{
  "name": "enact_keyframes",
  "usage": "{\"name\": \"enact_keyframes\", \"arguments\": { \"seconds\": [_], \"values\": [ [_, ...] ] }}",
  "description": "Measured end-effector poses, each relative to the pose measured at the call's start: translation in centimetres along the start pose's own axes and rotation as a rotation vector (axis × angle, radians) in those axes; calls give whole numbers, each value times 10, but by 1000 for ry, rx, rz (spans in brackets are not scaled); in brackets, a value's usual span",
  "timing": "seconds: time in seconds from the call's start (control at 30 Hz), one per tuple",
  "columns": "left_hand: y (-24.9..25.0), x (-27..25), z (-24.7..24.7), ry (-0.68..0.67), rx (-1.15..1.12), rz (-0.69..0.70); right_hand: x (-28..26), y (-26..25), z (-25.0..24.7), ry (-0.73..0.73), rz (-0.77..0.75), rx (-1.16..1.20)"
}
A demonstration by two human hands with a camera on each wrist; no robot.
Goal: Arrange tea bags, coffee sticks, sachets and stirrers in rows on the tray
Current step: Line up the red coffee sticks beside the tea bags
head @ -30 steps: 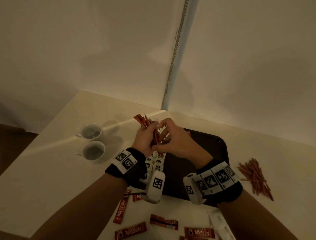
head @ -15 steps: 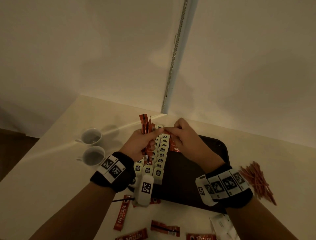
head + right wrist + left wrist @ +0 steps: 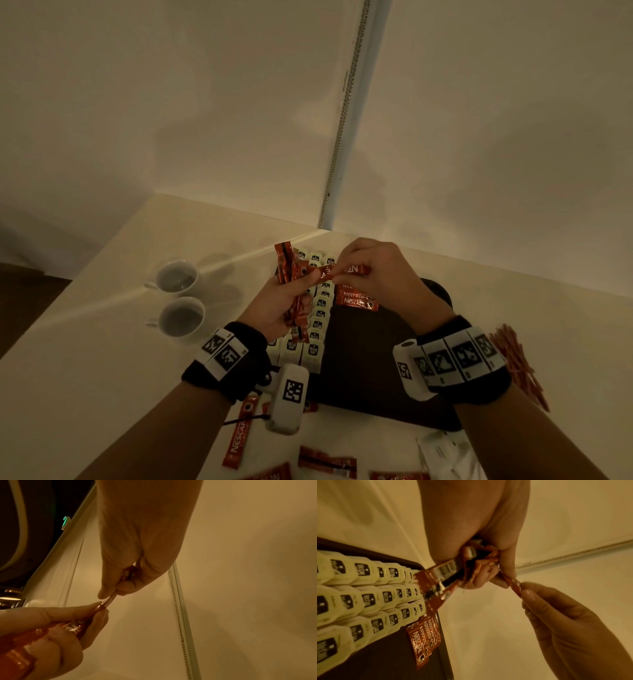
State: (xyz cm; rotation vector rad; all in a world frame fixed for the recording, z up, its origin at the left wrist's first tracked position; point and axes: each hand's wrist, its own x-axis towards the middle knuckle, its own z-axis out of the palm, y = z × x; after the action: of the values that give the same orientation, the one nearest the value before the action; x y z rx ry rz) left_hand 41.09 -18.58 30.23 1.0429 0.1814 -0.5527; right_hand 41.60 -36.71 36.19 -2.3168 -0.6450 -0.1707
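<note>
My left hand [image 3: 306, 279] grips a bundle of red coffee sticks [image 3: 286, 270] above the far left of the dark tray [image 3: 376, 370]. My right hand [image 3: 344, 265] pinches one end of a single coffee stick [image 3: 327, 271]; its other end is still between my left thumb and finger. The left wrist view shows that stick [image 3: 515, 586] stretched between both hands. Rows of white sachets [image 3: 318, 311] fill the tray's left side. Two coffee sticks [image 3: 356, 300] lie side by side next to them.
Two white cups [image 3: 178, 277] [image 3: 183, 317] stand left of the tray. A heap of stirrers [image 3: 513, 363] lies to its right. Loose coffee sticks [image 3: 327, 460] and white packets [image 3: 442, 452] lie on the table at the front. Walls meet close behind.
My right hand laid a coffee stick on the tray beside the sachets, then came back up to the bundle and took hold of another stick. My left hand stayed in place.
</note>
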Motion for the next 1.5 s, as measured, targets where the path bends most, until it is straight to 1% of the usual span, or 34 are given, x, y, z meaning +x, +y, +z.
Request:
{"name": "enact_keyframes", "arguments": {
  "seconds": [0.1, 0.17, 0.23, 0.3, 0.33, 0.4, 0.47, 0.53, 0.6, 0.67, 0.77, 0.87, 0.93, 1.0, 1.07, 1.1, 1.2, 1.3, 1.4, 1.5],
  "values": [
    [1, 2, 1, 21, -2, 21, 1, 1, -1, -10, -4, -9],
    [1, 2, 2, 19, 58, 37, 1, 3, -2, -28, 27, -31],
    [4, 1, 3, 37, 167, 102, -2, 5, -4, -90, 143, 32],
    [8, 2, 4, 42, 297, 189, -4, 5, -4, -210, 285, 134],
    [10, 1, 6, 31, 361, 215, -4, 5, -3, -260, 329, 149],
    [16, 0, 11, 17, 444, 242, -3, 3, -1, -299, 350, 141],
    [19, 1, 15, 35, 417, 251, -1, 1, 0, -253, 372, 226],
    [19, 2, 15, 65, 375, 248, 0, 0, -2, -111, 439, 369],
    [16, 0, 16, 49, 414, 211, 1, -1, -1, 42, 491, 475],
    [11, -2, 17, 32, 456, 178, 1, -1, 2, 139, 519, 527],
    [10, -1, 20, 89, 434, 191, -1, 1, 7, 183, 593, 645],
    [15, 0, 15, 154, 416, 206, -6, 2, 7, 160, 717, 861],
    [18, 0, 12, 192, 441, 227, -11, 5, 8, 161, 790, 907],
    [21, -1, 10, 206, 501, 251, -14, 7, 13, 162, 799, 825],
    [24, -2, 12, 185, 583, 268, -16, 8, 18, 114, 743, 727],
    [24, -3, 13, 173, 629, 286, -17, 8, 21, 83, 715, 715],
    [25, -2, 14, 191, 730, 339, -19, 12, 23, 64, 709, 827],
    [22, -1, 13, 220, 728, 353, -21, 18, 21, 73, 748, 895],
    [18, 1, 12, 273, 688, 353, -22, 25, 18, 60, 755, 816],
    [15, 6, 11, 291, 666, 339, -23, 35, 13, -32, 718, 778]
  ]
}}
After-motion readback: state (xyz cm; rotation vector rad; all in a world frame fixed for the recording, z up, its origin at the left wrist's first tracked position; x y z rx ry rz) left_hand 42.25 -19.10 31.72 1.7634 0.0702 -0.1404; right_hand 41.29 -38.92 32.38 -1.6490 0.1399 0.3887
